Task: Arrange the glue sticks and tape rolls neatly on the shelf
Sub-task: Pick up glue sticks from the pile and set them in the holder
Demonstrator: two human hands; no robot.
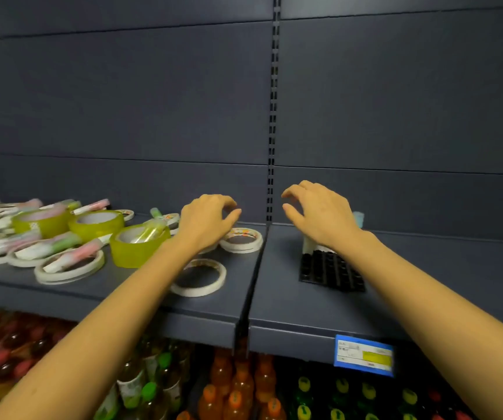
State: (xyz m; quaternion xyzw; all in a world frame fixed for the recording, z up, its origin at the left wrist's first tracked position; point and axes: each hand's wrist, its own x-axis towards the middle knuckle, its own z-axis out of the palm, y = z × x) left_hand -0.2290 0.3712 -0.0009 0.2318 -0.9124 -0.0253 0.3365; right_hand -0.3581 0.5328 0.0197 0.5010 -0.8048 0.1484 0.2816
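Left hand (pixel 209 221), right hand (pixel 320 215): fingers loosely curled, empty. Black tray (pixel 332 272) centre-right holds glue stick (pixel 307 245), partly hidden. Three yellow tape rolls (pixel 136 248) left.

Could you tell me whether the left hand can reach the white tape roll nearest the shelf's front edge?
Probably yes: the left hand is just beyond the white tape roll, which lies flat with nothing on it.

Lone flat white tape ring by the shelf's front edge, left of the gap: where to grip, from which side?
Pinch the band of the white tape ring at its near-right rim: one finger in the hole, thumb outside, coming down from above. It lies flat on the shelf, centre open, that side free; the left forearm covers its far-left rim.
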